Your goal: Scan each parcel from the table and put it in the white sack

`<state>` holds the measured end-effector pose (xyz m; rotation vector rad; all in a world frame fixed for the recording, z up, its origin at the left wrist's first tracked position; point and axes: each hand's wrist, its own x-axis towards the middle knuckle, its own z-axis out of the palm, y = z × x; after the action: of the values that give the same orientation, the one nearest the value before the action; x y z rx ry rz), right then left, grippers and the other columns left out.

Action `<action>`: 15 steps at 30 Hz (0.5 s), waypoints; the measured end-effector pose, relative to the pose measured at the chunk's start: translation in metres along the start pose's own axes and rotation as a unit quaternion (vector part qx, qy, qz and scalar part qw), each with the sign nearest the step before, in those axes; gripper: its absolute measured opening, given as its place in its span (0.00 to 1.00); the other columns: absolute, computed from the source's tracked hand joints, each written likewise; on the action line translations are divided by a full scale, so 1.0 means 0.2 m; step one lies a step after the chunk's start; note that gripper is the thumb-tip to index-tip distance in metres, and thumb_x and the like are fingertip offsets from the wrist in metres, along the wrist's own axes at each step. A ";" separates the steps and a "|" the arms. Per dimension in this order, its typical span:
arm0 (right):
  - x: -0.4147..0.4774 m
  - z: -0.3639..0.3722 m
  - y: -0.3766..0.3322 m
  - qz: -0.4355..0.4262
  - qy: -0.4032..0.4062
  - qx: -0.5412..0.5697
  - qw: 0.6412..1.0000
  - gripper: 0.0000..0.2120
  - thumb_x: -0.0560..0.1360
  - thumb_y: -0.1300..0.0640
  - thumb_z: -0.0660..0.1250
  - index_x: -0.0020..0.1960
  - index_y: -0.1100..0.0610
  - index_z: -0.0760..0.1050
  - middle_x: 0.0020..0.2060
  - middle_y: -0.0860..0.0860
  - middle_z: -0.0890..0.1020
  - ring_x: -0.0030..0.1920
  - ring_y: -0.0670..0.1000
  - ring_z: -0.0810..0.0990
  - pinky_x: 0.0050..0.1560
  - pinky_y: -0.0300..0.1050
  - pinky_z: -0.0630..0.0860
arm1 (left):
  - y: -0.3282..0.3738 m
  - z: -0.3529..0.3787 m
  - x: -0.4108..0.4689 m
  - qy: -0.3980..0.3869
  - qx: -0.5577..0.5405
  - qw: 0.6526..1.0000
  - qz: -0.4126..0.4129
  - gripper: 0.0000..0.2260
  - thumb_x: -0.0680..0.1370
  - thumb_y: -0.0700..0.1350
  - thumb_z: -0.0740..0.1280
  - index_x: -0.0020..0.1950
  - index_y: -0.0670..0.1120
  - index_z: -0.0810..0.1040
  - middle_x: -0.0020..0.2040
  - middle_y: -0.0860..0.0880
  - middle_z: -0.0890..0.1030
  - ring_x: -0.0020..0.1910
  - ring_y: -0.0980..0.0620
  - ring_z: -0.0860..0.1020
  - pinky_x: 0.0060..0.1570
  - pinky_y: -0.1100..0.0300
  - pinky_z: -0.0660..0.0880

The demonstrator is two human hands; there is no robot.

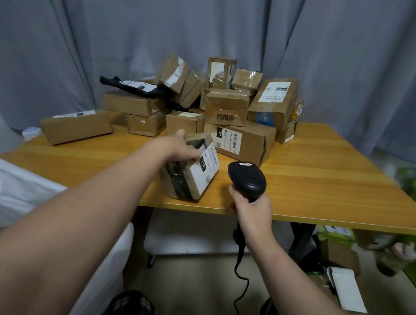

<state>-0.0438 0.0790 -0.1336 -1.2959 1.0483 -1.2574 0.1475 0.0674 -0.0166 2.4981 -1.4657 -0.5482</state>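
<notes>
Grey curtains hang behind a wooden table. The parcel I am working on is a small taped box, tilted, with its white label facing up and to the right. It sits near the table's front edge, left of the middle, and I cannot tell whether its lower end rests on the wood. My left grip is clamped over its upper end, fingers curled round the far side. Just to the right, not touching it, is the black scanner, its head over the front edge. My right grip is wrapped tight round its handle, and its cable drops to the floor. The remaining pile of parcels is stacked along the back edge, mostly brown boxes with a black bag among them. The white sack sits off the front left corner. A white mailer lies on the floor beneath the right side.
</notes>
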 end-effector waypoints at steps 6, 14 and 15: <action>0.01 0.04 -0.04 -0.004 -0.033 0.003 0.999 0.09 0.71 0.55 0.74 0.49 0.48 0.77 0.45 0.51 0.83 0.50 0.55 0.82 0.55 0.54 0.79 | -0.24 0.04 -0.03 -0.002 -0.257 0.966 0.038 0.32 0.71 0.57 0.72 0.67 0.49 0.59 0.57 0.44 0.75 0.52 0.47 0.76 0.48 0.51 0.75; -0.08 0.07 -0.10 -0.040 -0.110 -0.027 0.993 0.07 0.72 0.55 0.73 0.40 0.57 0.79 0.25 0.49 0.80 0.28 0.51 0.81 0.30 0.42 0.76 | -0.43 0.40 -0.16 0.111 -0.397 0.909 0.058 0.43 0.68 0.49 0.77 0.75 0.46 0.56 0.72 0.48 0.66 0.69 0.49 0.67 0.62 0.56 0.67; -0.09 0.06 -0.11 -0.045 -0.116 -0.038 0.991 0.07 0.72 0.55 0.73 0.40 0.57 0.79 0.24 0.48 0.79 0.27 0.50 0.80 0.29 0.41 0.75 | -0.45 0.41 -0.16 0.114 -0.400 0.907 0.058 0.40 0.69 0.47 0.77 0.74 0.46 0.58 0.70 0.48 0.68 0.67 0.50 0.68 0.60 0.58 0.67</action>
<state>-0.0341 0.1000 -0.1133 -1.5231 0.8863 -1.1106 0.1714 0.1417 -0.1148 1.7444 -1.0014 -0.6406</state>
